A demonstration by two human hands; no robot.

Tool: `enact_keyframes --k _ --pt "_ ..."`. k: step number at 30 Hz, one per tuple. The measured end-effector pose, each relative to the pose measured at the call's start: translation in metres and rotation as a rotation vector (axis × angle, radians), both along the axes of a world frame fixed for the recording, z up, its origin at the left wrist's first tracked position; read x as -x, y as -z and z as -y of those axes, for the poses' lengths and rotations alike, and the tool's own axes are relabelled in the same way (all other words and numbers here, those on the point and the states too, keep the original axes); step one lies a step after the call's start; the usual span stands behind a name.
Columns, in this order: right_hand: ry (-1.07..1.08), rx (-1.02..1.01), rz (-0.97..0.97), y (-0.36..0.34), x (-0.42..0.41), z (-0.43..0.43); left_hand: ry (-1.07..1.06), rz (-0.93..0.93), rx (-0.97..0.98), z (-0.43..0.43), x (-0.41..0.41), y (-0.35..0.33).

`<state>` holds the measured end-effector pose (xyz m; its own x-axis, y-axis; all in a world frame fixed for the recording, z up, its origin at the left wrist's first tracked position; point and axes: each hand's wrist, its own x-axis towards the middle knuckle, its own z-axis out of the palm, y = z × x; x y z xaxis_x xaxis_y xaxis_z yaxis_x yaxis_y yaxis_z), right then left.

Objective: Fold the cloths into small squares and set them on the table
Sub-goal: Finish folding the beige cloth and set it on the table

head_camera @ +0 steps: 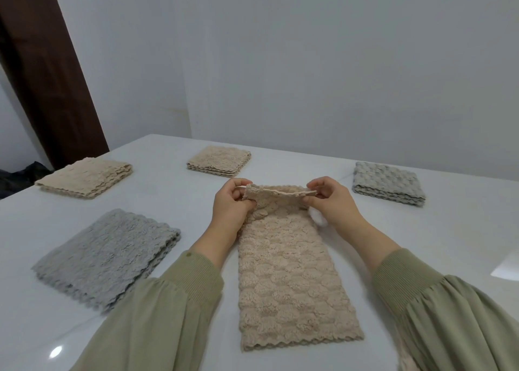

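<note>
Beige cloth [286, 272] lies lengthwise on tabletop [421, 230]; left grip [233, 205] and right grip [331, 202] pinch its lifted far corners; 4 folded cloths [108, 255] surround it.

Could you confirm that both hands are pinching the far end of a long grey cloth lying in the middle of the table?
Not quite: the head view shows the long cloth is beige, not grey. The left hand and right hand do pinch its far end.

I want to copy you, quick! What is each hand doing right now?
The left hand pinches the far left corner of the beige cloth.
The right hand pinches the far right corner of the same cloth.
</note>
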<state>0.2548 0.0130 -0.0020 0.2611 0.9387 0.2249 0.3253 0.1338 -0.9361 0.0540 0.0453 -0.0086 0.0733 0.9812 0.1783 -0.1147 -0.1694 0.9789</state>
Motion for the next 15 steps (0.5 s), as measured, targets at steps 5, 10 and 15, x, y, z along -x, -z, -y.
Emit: enact_keyframes --k 5,10,15 --pt "-0.006 0.022 -0.009 0.003 0.001 0.001 0.013 0.045 0.021 0.001 -0.001 0.0" --pt "0.002 0.035 -0.068 -0.003 -0.001 -0.002 0.026 0.103 0.039 0.0 -0.002 -0.009" --pt "-0.001 -0.011 -0.14 -0.033 0.002 -0.001 0.028 0.174 0.021 0.005 -0.001 -0.033"
